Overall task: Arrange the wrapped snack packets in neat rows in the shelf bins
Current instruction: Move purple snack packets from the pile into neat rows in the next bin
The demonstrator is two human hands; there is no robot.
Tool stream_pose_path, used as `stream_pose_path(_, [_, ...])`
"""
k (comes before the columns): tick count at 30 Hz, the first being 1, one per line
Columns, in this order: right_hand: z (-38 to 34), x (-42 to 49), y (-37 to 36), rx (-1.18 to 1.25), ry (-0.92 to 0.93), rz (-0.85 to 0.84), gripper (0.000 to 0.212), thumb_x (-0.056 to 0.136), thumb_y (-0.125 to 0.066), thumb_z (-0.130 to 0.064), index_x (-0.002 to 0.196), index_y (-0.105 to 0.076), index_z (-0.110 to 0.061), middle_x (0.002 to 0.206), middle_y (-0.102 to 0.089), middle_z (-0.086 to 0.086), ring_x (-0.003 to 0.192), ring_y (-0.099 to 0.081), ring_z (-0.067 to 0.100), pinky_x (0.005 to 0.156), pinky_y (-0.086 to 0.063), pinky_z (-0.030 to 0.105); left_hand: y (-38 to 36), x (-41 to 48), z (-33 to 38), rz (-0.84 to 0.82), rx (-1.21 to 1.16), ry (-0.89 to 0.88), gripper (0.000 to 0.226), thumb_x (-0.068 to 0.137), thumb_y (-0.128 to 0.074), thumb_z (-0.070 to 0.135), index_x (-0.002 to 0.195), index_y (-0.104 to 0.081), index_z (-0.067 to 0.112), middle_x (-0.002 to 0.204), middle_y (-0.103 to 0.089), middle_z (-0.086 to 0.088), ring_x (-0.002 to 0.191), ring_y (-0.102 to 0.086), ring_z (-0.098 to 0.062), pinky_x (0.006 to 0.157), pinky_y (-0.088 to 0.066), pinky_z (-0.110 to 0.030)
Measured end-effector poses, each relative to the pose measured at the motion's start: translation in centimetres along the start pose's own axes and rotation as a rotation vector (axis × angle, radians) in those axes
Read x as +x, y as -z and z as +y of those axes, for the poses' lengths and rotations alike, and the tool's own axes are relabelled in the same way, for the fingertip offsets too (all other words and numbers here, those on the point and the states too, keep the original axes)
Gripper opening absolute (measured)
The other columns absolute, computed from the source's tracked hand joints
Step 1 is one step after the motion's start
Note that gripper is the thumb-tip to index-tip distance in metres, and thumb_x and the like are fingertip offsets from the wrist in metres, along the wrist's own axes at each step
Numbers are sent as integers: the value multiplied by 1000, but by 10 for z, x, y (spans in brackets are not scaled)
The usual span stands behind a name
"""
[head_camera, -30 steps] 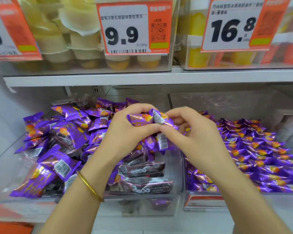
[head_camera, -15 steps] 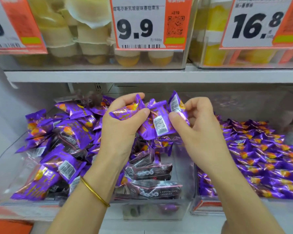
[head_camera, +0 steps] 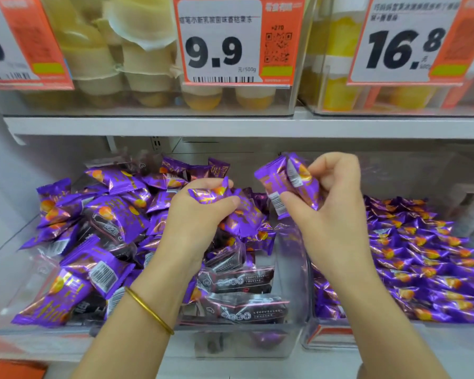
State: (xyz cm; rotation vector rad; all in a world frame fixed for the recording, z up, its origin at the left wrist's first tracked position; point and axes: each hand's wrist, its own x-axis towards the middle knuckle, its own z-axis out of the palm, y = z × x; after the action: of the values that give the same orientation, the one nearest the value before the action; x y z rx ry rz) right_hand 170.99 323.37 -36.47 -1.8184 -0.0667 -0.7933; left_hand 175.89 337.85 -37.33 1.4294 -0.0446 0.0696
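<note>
Purple snack packets [head_camera: 115, 214] lie jumbled in the clear left bin [head_camera: 244, 344], neater rows [head_camera: 422, 255] fill the neighbouring bin [head_camera: 329, 337] just right of it, and above the left bin's right half the left hand [head_camera: 195, 218] clutches crumpled packets [head_camera: 211, 194] while the right hand [head_camera: 334, 214] pinches two packets [head_camera: 281, 181] between thumb and curled fingers.

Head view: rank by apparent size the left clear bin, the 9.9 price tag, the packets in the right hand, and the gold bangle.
1. left clear bin
2. 9.9 price tag
3. packets gripped by the right hand
4. gold bangle
Apparent size only: the hand and bangle sit nearer the camera than the tag.
</note>
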Motion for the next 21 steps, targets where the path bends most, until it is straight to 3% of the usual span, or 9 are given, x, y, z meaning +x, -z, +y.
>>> stream_pose_path(5, [6,-3,-7,-75,1,-49,46,79,-68,-2,86,-35,-33,84,-51,-14,76,-53,9,69,-45,29,2,-2,1,-53,52,-12,32,73,-71,-8,97,-68,15,80,-71,-11,69,-65,-22,68,-55,-30])
stream_pose_path(11, [5,-3,-7,-208,119,-71,51,78,-64,2,83,-34,-39,85,-49,-20,80,-50,12,69,-40,27,-9,-5,5,-104,-437,142,34,79,-57,-13,109,-61,3,81,-68,-11,69,-66,-15,68,-56,-21])
stream_pose_path(15, [6,-1,-6,-326,275,-148,49,70,-57,4,91,-38,-36,86,-46,-18,84,-46,17,69,-41,35,-12,-8,6,-169,-659,295,38,70,-60,1,107,-63,0,87,-70,-13,76,-68,-16,75,-58,-27])
stream_pose_path(18, [8,1,-6,-397,398,-218,46,60,-47,3,92,-40,-30,89,-45,-14,83,-38,13,68,-33,29,-10,-7,8,-183,-772,369,35,69,-62,12,103,-65,3,97,-69,-15,88,-67,-21,78,-57,-33])
stream_pose_path(21, [9,2,-6,-385,429,-294,48,57,-46,5,93,-43,-27,90,-42,-17,85,-37,11,70,-31,19,-10,-8,8,-232,-750,373,37,71,-63,17,106,-62,5,91,-68,-12,82,-66,-20,77,-57,-30])
